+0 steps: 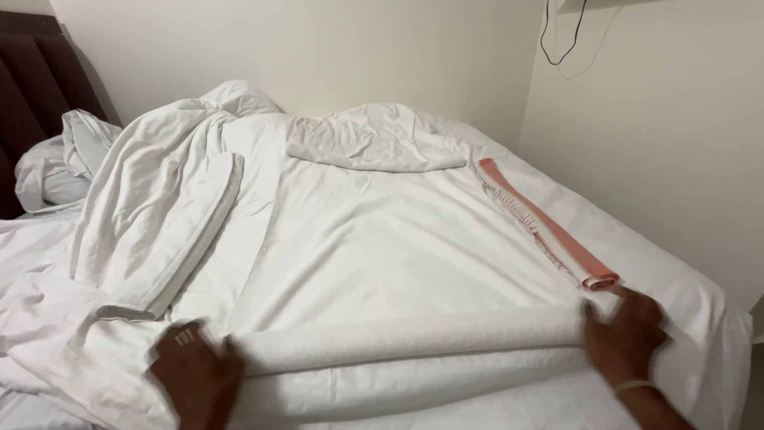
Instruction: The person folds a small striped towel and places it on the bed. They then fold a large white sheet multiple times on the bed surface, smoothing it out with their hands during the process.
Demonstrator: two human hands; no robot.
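Gripping: left hand (195, 370) and right hand (625, 330) each closed on an end of the long white rolled towel (406, 334), lower frame.
Hidden: left fingertips blurred; right forearm cut off.

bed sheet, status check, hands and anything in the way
Left hand and right hand gripping folded white sheet at its ends. Pink strip lies just beyond right hand.

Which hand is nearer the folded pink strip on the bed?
Right. The right hand sits just below the near end of the pink strip, almost touching it. The left hand is far across the bed, at the other end of the rolled white sheet.
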